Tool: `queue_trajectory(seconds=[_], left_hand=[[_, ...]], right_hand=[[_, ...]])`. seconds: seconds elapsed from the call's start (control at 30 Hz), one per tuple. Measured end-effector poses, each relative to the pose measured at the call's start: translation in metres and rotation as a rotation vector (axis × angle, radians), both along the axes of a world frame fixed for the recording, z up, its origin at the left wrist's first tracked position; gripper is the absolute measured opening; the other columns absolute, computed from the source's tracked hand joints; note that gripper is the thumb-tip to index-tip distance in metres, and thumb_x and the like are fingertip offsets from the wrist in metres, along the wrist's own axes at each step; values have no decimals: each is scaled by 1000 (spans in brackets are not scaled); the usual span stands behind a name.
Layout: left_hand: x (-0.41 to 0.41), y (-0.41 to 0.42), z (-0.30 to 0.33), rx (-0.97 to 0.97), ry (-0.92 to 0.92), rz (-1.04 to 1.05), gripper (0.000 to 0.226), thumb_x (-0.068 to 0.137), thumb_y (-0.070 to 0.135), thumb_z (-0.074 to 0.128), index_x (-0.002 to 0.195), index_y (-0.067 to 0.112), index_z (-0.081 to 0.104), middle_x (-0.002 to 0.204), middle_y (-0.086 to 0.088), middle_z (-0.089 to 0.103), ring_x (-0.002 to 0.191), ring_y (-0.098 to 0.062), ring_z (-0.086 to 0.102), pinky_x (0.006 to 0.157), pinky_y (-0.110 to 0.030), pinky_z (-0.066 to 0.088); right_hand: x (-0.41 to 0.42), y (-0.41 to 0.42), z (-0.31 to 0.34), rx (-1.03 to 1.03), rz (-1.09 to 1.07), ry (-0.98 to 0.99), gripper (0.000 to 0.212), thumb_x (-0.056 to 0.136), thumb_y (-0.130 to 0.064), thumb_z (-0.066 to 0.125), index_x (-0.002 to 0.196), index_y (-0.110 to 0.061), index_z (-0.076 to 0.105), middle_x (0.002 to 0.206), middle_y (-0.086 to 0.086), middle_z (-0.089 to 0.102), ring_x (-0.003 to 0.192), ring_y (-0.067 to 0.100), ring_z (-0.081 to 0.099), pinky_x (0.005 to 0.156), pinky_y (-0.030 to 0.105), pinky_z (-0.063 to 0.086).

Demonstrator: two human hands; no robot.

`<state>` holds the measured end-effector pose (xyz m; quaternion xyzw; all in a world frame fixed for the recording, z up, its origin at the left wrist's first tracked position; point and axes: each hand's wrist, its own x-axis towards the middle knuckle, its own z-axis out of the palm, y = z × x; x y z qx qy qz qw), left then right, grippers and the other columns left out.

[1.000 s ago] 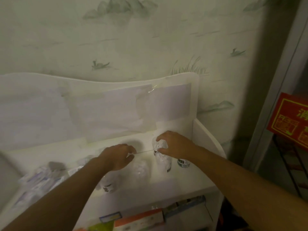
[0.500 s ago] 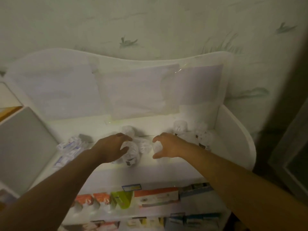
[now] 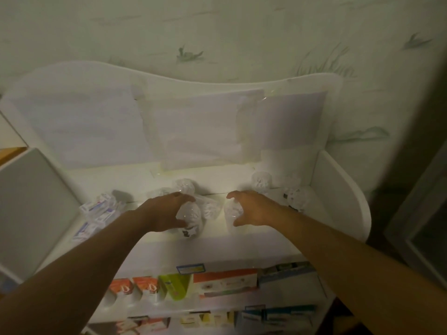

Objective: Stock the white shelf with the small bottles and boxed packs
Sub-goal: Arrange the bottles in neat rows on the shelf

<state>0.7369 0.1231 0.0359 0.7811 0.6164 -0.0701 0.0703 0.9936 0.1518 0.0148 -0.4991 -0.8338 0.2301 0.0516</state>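
Note:
Small white bottles stand on the top board of the white shelf (image 3: pixel 343 189). My left hand (image 3: pixel 164 211) curls around one bottle (image 3: pixel 191 221) near the front middle, thumb and fingers on its sides. My right hand (image 3: pixel 254 209) cups another small bottle (image 3: pixel 231 210) just to the right of it. More bottles stand behind the left hand (image 3: pixel 185 186), and two more wait at the back right (image 3: pixel 261 181) and far right (image 3: pixel 296 198). Flat boxed packs (image 3: pixel 99 211) lie in a loose heap at the shelf's left end.
Lower shelves hold rows of boxed packs: orange (image 3: pixel 131 287), green (image 3: pixel 174 286), white-and-orange (image 3: pixel 225 281), blue (image 3: pixel 285 272). A grey panel (image 3: pixel 31 209) juts in at the left. Patterned wallpaper lies behind; a dark door frame (image 3: pixel 416 213) stands at the right.
The view swung left and down, showing the whole shelf. My right hand left the far-right bottles and came to a middle bottle; my left hand settled around the bottle beside it.

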Motion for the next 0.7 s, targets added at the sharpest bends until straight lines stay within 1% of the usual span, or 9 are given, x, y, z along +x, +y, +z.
queue_trajectory(seconds=[0.1,0.2,0.37,0.53,0.63,0.7], left_hand=[[-1,3,1,-32,0,5,81,80,53,67,147,36,26,154,7,32,136,-18,39,106,-37,38],[-4,6,1,-39,-10,1,81,79,54,68,147,37,26,153,8,34,136,-16,39,107,-36,37],[-12,7,0,-44,-31,-17,74,79,57,67,143,40,33,149,10,39,133,-14,41,106,-35,38],[-13,7,0,-69,-60,-15,74,79,58,66,142,39,34,149,11,39,133,-14,41,108,-35,36],[-14,9,3,-10,-92,0,63,87,60,54,142,34,37,142,9,47,126,-14,48,104,-34,40],[-14,13,7,64,-99,10,50,95,53,44,140,31,40,138,9,52,119,-14,54,100,-35,43]], right_hand=[[2,2,4,12,-15,7,78,78,-31,78,144,-26,37,139,4,52,121,24,52,95,33,45],[2,4,5,18,-20,17,77,78,-32,79,143,-26,37,138,4,52,121,24,53,94,31,44],[-1,5,4,24,-27,12,76,78,-34,78,142,-27,39,138,3,51,120,24,52,96,33,46],[-9,5,-2,24,-1,-26,76,77,-34,78,142,-27,39,138,4,51,121,23,51,98,35,46],[-10,5,-4,21,0,-25,76,77,-34,77,142,-28,39,140,2,50,123,23,50,99,34,46],[-10,6,-3,16,-1,-22,77,78,-34,77,143,-28,37,140,2,49,122,23,51,98,33,46]])
